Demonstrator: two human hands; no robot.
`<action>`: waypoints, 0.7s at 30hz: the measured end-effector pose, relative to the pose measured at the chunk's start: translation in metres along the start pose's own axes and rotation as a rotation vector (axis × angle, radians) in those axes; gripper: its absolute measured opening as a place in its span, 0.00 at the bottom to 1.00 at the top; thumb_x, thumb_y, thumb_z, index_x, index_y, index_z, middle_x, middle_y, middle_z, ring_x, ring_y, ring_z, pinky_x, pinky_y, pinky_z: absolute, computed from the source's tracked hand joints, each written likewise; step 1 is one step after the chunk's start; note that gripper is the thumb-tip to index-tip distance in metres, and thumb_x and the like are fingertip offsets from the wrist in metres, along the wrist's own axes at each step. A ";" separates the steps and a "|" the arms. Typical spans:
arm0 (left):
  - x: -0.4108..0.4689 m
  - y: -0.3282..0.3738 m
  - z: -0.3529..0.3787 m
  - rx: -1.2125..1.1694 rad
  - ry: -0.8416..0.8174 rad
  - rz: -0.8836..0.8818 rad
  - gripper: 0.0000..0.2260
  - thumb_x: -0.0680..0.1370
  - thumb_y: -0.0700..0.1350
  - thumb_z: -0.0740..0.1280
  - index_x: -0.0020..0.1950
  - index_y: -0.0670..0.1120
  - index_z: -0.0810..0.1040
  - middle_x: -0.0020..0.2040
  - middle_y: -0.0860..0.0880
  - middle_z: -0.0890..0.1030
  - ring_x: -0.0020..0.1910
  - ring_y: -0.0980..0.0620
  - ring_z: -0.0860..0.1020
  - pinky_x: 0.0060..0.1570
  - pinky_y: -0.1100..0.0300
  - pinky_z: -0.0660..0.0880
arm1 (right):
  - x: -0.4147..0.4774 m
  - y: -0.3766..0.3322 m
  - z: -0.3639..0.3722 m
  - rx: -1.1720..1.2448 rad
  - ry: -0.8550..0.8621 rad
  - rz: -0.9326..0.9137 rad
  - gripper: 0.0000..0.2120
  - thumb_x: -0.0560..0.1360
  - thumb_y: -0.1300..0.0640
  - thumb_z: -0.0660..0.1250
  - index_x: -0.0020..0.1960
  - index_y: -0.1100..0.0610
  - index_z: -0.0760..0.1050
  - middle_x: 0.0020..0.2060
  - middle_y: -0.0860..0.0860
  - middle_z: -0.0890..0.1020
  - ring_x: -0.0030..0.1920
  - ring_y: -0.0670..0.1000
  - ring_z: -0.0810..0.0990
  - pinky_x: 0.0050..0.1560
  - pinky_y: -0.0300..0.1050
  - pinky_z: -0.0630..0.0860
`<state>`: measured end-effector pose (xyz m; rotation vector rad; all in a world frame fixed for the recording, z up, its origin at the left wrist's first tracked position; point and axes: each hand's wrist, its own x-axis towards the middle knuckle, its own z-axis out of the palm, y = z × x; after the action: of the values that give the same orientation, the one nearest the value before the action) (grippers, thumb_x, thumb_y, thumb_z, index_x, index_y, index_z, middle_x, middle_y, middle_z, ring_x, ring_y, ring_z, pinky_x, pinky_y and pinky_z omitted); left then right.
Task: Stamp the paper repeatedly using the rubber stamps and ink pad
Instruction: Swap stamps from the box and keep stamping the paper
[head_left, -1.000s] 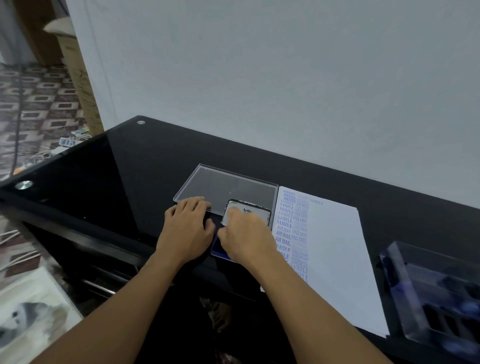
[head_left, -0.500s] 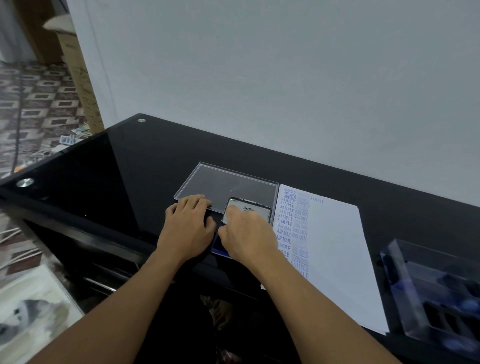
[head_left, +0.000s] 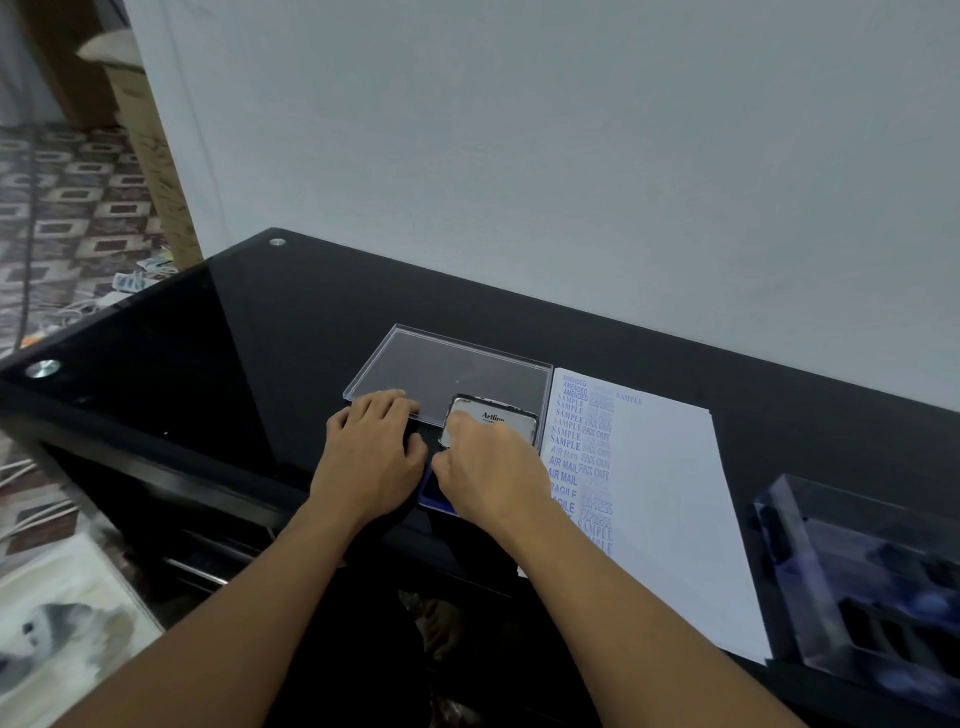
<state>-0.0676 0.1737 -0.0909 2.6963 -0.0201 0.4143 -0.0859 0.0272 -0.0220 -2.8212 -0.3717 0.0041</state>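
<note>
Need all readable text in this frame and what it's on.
"Artli", end blurred: ink pad lid; smaller print below unreadable.
"AMENDED": paper, left column.
"SAMPLE": left column; one faint near the top.
"AIR MAIL": left column.
"RAGILE", start hidden: left column.
"FAX OUT": second column.
"EXPRESS": second column, blurred.

Surface (head_left: 260, 364): black glass, glossy and mirror-smooth, with polished metal studs (head_left: 43, 368). Tray (head_left: 441, 364) and box (head_left: 810, 545): clear, hard, shiny plastic. Ink pad lid (head_left: 501, 418): glossy pale face, dark rim. Paper (head_left: 670, 493): white, matt, smooth. Wall (head_left: 519, 156): matt paint.
</note>
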 end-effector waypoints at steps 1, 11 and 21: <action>0.000 0.000 0.000 0.001 0.001 0.001 0.17 0.80 0.48 0.62 0.68 0.50 0.74 0.72 0.52 0.71 0.73 0.53 0.65 0.72 0.48 0.59 | 0.002 0.000 -0.001 0.004 -0.005 0.001 0.07 0.79 0.54 0.60 0.55 0.56 0.71 0.43 0.57 0.77 0.46 0.61 0.78 0.39 0.48 0.70; 0.001 0.000 0.000 -0.006 -0.002 0.005 0.17 0.80 0.49 0.62 0.68 0.50 0.74 0.73 0.52 0.71 0.73 0.53 0.65 0.72 0.48 0.59 | -0.002 0.000 0.004 0.008 0.019 0.004 0.04 0.79 0.55 0.60 0.52 0.54 0.68 0.37 0.54 0.71 0.39 0.58 0.72 0.37 0.48 0.70; 0.000 0.000 0.000 -0.002 -0.003 0.005 0.16 0.80 0.49 0.62 0.68 0.50 0.74 0.72 0.52 0.71 0.73 0.53 0.65 0.71 0.48 0.60 | 0.003 0.000 0.001 0.012 -0.003 0.009 0.07 0.79 0.54 0.60 0.55 0.56 0.71 0.40 0.54 0.73 0.40 0.57 0.72 0.39 0.48 0.70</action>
<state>-0.0678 0.1740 -0.0911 2.6954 -0.0282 0.4119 -0.0828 0.0282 -0.0229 -2.8114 -0.3578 0.0122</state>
